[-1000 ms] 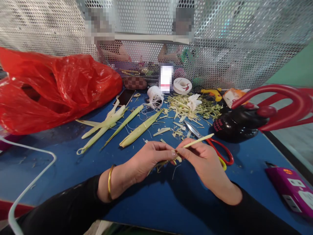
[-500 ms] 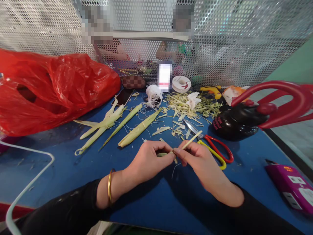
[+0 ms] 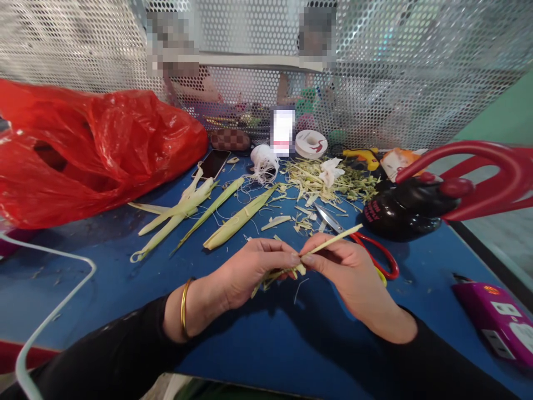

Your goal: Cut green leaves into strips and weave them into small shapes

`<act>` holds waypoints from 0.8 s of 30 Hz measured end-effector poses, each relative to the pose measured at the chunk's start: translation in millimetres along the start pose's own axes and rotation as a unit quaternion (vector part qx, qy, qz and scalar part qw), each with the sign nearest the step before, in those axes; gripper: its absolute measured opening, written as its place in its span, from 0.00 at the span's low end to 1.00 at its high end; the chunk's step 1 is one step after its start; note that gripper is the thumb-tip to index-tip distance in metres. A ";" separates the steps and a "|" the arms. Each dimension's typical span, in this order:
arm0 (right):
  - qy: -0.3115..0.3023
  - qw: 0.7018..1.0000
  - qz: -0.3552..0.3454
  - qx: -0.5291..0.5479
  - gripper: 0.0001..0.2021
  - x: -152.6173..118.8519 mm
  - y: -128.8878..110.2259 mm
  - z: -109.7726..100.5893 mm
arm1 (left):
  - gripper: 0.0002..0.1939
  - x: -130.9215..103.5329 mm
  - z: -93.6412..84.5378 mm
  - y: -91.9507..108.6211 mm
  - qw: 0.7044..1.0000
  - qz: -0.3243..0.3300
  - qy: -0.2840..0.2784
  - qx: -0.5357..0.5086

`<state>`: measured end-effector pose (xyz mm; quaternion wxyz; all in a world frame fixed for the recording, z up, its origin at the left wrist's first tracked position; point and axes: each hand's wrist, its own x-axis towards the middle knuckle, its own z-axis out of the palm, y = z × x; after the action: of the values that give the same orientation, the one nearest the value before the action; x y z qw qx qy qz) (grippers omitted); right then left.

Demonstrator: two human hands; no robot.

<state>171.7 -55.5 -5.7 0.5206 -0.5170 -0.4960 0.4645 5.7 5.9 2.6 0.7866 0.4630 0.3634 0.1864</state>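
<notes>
Both hands meet above the near half of the blue table. My left hand (image 3: 258,265), with a gold bangle at the wrist, pinches a small bundle of pale green husk strips (image 3: 270,278), ends poking out below the fingers. My right hand (image 3: 347,272) is closed on a narrow pale husk strip (image 3: 337,239) that slants up and right past the fingers. The strip's lower end meets the bundle at the fingertips. Scissors (image 3: 377,244) with red and yellow handles lie just behind my right hand, partly covered by it. Beyond my left hand lie folded green husks (image 3: 239,219).
A red plastic bag (image 3: 104,150) fills the left side. At the back are a phone (image 3: 214,164), white string (image 3: 264,161), a spool (image 3: 311,144) and husk scraps (image 3: 303,180). A black pot-like object (image 3: 400,214) and a purple box (image 3: 495,316) stand right. People sit behind the mesh.
My left hand has turned, so more of the husk bundle shows beneath its fingers. My right hand and its strip have shifted slightly right, covering more of the yellow scissor handle.
</notes>
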 end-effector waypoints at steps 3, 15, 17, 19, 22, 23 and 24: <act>0.022 0.997 -0.022 -0.066 0.06 -0.5 -0.7 -0.4 | 0.09 -1.2 -0.4 -0.7 0.996 0.042 0.025 0.078; 0.030 0.996 -0.015 -0.084 0.07 -0.6 -0.8 -0.5 | 0.09 0.9 -1.1 -0.3 0.994 0.046 0.012 0.095; 0.040 0.992 -0.034 -0.116 0.07 -1.3 -1.7 -0.4 | 0.10 2.0 -2.0 -1.6 0.994 0.047 0.019 0.101; 0.051 0.987 -0.055 -0.141 0.07 -2.2 -2.1 -0.3 | 0.11 3.0 -2.6 -3.1 0.993 0.050 0.025 0.108; 0.059 0.983 -0.071 -0.157 0.07 -3.3 -1.6 0.6 | 0.11 3.3 -1.6 -4.4 0.987 0.065 0.040 0.143; 0.061 0.982 -0.071 -0.161 0.08 -3.5 -1.3 1.2 | 0.11 2.8 -0.6 -4.5 0.983 0.071 0.048 0.163; 0.061 0.982 -0.066 -0.167 0.09 -3.7 -1.0 1.8 | 0.10 2.0 0.6 -4.5 0.977 0.079 0.059 0.187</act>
<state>169.6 -59.1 -4.8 0.4859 -0.5902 -0.5667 0.3073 7.3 4.5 -1.9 0.6461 0.6175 0.3997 0.2036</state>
